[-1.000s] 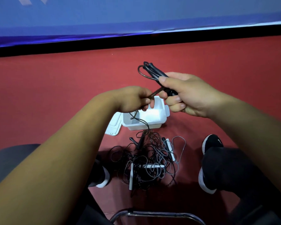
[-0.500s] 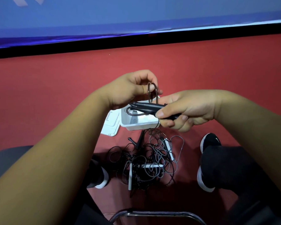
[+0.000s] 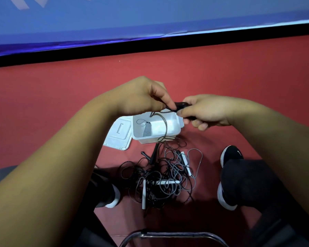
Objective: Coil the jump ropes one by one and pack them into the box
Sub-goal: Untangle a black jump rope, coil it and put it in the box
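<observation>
Right hand (image 3: 209, 111) grips the black jump rope (image 3: 181, 105) handles above the box (image 3: 174, 128); left hand (image 3: 144, 98) pinches its cord. Best keep loops small and even (slack trails toward the floor tangle (image 3: 161, 177)), drawing cord free gently.

The box (image 3: 150, 139) stands on the floor (image 3: 61, 97) ahead of the person's feet, with its lid (image 3: 119, 134) flat on the floor touching its left side and a coiled rope (image 3: 147, 130) inside near its left wall. Nearer the person, a heap of jump ropes (image 3: 161, 179) lies on the floor between the left shoe (image 3: 111, 198) and the right shoe (image 3: 230, 155), reaching up to the box's near wall. Above the box the left hand (image 3: 143, 97) and right hand (image 3: 207, 111) meet at a rope handle (image 3: 181, 105), whose cord (image 3: 165, 125) drops across the box into the heap.
</observation>
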A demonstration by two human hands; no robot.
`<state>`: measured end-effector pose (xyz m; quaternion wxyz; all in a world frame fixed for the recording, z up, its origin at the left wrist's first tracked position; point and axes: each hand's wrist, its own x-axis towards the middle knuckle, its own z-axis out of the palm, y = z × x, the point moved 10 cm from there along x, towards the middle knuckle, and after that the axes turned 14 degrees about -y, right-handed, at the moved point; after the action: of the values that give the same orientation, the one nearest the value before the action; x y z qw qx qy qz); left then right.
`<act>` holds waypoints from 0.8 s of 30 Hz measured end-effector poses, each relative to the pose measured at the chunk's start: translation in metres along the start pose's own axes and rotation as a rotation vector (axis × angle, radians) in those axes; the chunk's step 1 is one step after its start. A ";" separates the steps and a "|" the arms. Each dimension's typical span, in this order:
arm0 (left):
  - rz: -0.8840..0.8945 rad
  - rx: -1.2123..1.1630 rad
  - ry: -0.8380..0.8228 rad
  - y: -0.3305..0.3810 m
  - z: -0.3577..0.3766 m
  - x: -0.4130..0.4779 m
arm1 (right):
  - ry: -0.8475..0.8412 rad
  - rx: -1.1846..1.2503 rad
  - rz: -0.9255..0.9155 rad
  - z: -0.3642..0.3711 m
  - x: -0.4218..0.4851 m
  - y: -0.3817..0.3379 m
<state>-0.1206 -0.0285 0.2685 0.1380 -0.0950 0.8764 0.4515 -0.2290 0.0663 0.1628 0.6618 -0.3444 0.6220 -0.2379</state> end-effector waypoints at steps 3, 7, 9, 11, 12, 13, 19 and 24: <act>-0.092 0.079 0.016 -0.010 0.002 0.001 | 0.158 -0.059 -0.056 -0.015 0.001 -0.007; -0.284 0.146 0.118 -0.034 0.001 0.003 | 0.180 0.182 -0.198 -0.008 0.003 -0.020; -0.350 0.105 0.167 -0.044 0.003 0.004 | 0.124 0.277 -0.261 0.000 0.000 -0.030; -0.380 0.041 0.160 -0.049 0.009 0.006 | 0.096 0.337 -0.310 0.004 -0.004 -0.038; -0.381 -0.003 0.155 -0.051 0.010 0.007 | 0.099 0.366 -0.323 0.003 -0.005 -0.040; -0.369 -0.066 0.152 -0.052 0.012 0.008 | 0.109 0.403 -0.328 0.001 -0.006 -0.041; -0.170 -0.226 0.244 -0.043 -0.005 0.006 | 0.200 0.552 -0.350 -0.013 -0.012 -0.039; 0.001 -0.299 0.224 -0.027 -0.008 0.003 | 0.227 0.667 -0.385 -0.021 -0.015 -0.040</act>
<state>-0.1172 -0.0504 0.2516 0.0234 -0.1636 0.8094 0.5636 -0.2467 0.0479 0.2027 0.6077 -0.1924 0.5041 -0.5828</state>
